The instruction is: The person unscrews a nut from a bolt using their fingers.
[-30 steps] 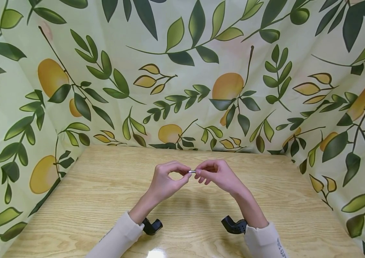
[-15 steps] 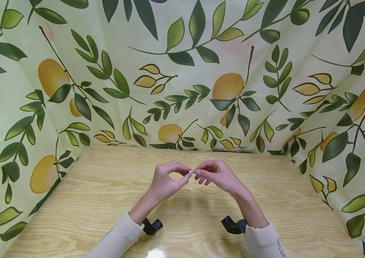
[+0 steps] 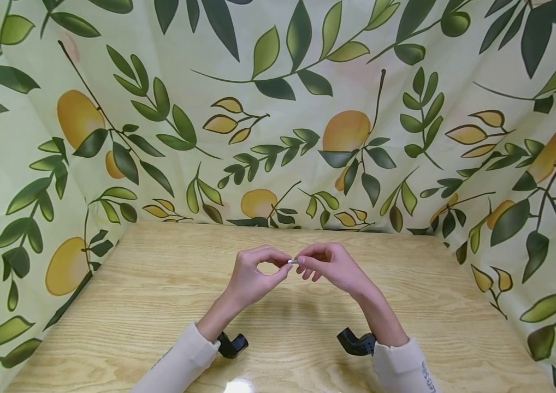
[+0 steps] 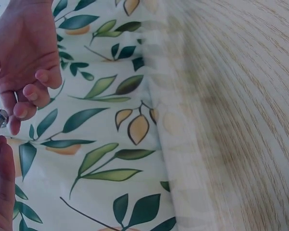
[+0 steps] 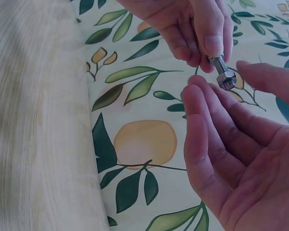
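A small metal bolt with a hex nut on its threaded end is held up between the two hands, above the table. My left hand pinches the bolt's other end between thumb and index finger. My right hand has its thumb and index finger on either side of the nut, with the other fingers loosely bent below. In the left wrist view the bolt shows at the left edge, partly hidden by fingers.
Beneath the hands lies a light wood-grain table. A cloth printed with leaves and fruit hangs behind it and along both sides. Black camera mounts sit at the two cuffs.
Hardly anything differs in the head view. Both hands stay in the same place around the bolt, with only a very slight shift of the right fingers.
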{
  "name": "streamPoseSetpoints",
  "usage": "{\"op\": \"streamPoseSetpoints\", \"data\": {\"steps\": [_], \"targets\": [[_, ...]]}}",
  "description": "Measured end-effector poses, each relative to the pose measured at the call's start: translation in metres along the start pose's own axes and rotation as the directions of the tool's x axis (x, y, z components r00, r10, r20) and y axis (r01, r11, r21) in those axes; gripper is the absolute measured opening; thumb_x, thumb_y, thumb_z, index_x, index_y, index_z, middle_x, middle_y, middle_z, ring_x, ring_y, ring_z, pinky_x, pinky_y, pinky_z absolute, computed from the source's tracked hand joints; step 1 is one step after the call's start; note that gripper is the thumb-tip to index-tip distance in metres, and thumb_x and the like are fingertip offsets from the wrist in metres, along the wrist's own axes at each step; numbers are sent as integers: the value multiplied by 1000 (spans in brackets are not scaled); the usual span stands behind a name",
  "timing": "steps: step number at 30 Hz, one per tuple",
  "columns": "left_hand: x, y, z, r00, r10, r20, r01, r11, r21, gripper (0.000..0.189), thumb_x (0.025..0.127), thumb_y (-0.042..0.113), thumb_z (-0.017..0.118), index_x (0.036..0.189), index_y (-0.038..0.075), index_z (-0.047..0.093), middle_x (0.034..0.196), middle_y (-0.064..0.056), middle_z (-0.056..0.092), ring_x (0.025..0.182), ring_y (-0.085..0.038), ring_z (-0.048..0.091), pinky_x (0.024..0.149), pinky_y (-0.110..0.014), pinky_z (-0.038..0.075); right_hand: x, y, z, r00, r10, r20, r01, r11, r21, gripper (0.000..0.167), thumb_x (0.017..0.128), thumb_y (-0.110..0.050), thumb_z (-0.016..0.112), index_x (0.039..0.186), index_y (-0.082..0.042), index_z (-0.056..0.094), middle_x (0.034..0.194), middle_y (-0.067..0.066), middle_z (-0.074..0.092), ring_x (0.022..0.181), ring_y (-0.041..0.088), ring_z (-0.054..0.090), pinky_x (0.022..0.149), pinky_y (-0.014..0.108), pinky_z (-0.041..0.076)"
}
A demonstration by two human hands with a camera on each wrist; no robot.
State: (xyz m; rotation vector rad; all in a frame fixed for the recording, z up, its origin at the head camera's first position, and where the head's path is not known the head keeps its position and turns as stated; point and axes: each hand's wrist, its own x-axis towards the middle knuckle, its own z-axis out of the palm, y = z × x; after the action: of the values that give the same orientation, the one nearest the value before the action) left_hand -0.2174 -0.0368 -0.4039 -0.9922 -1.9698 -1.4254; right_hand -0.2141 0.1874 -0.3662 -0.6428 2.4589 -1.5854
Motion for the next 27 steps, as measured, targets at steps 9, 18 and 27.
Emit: {"op": "streamPoseSetpoints", "data": {"steps": [9,18,27], "targets": [[0,-1,2,1000,2,-3,-2,1000,-13,13,84,1,81,93,10,81,87,-3,80,75,-12,75,71,-29,64,0,-1,0,1000,-9,-1,9,1000,21,23,98,-16,70,112,3,71,95,18,76,78,17,72,71,30,62],[-1,0,1,1000,7,-6,-7,1000,-14,13,84,-1,81,91,10,81,85,-4,79,73,-13,74,69,-29,63,0,-1,2,999,-36,-19,37,998,46,21,97,-11,71,112,3,69,96,20,73,78,16,72,69,30,62],[-1,-2,1,1000,-3,3,3,1000,-6,12,84,0,81,91,10,81,85,-4,79,73,-11,74,69,-27,63,-1,-2,1,1000,-26,-10,26,999,36,28,97,-12,72,117,7,69,96,23,74,75,16,71,69,33,63]]}}
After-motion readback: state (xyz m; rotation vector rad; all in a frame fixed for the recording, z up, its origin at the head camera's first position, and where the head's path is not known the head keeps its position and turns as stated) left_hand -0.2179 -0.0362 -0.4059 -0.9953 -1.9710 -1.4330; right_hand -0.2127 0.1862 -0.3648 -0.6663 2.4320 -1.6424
